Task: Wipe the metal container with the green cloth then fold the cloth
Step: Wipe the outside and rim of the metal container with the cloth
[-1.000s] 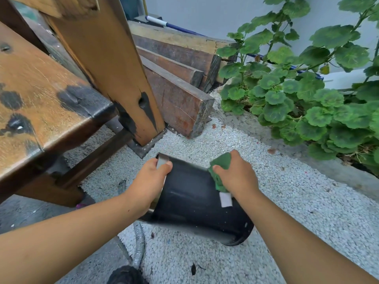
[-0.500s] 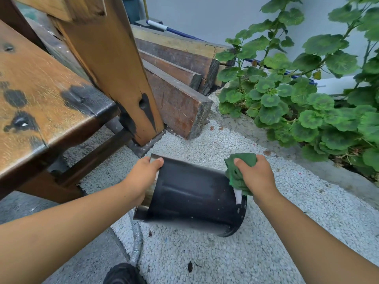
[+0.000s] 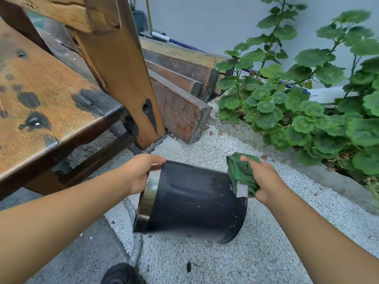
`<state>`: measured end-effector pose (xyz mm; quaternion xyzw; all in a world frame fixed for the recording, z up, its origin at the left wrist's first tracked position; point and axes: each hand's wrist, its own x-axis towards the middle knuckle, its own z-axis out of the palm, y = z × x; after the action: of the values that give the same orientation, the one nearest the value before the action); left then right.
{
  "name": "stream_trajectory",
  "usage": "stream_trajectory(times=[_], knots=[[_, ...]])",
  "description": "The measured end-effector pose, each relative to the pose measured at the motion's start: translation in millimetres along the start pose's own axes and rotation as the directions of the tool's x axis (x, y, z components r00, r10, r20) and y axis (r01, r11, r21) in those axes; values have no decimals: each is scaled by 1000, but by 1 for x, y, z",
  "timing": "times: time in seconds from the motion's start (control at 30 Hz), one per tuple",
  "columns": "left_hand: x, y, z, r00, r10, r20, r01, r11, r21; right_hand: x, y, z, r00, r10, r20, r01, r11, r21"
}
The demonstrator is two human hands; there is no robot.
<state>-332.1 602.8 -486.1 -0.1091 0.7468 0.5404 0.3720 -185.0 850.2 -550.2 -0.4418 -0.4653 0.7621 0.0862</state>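
White gravel underfoot, wooden bench at left, leafy plants at right. Metal container tilted on its side above the gravel, since a moment ago rolled so its base swings right. Left hand clamped on the steel rim; right hand bunching the green cloth, now slid to the base edge. Wiping probably nearing its end, folding not begun. White tag on cloth unreadable.
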Motion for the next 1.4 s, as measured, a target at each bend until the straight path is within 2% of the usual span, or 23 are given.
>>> stream_trajectory(times=[0.13,0.2,0.27,0.37,0.43,0.53,0.73,0.83,0.97,1.2,1.4], knots=[[-5,-11,5,999,-21,-43,22,1000,22,-3,1,8,995,-71,-74,69,997,-31],[-5,-12,10,999,-25,-48,25,1000,9,-10,-3,23,959,-261,-107,225,937,-268],[-2,-10,19,999,7,-42,-9,999,-37,-25,-9,48,898,-437,-48,371,812,-451],[-4,-5,38,999,45,-26,-49,988,-147,-51,-7,93,861,-493,129,489,727,-482],[-5,-2,46,999,38,-2,-37,976,-213,-65,2,117,833,-516,198,525,628,-574],[-2,-2,49,999,23,37,-13,966,-259,-73,18,135,808,-532,252,532,477,-699],[3,0,49,996,52,72,-33,970,-239,-60,18,134,789,-556,261,517,372,-771],[8,1,46,997,71,-6,-71,992,-102,-48,17,123,784,-562,264,504,328,-799],[17,-1,41,997,68,-45,-68,998,-12,-29,15,104,803,-547,236,456,308,-835],[32,1,30,998,40,-57,-42,999,-28,-4,20,73,832,-532,159,360,299,-884],[42,3,26,996,73,-45,-73,997,-3,14,20,50,847,-524,88,277,295,-914]])
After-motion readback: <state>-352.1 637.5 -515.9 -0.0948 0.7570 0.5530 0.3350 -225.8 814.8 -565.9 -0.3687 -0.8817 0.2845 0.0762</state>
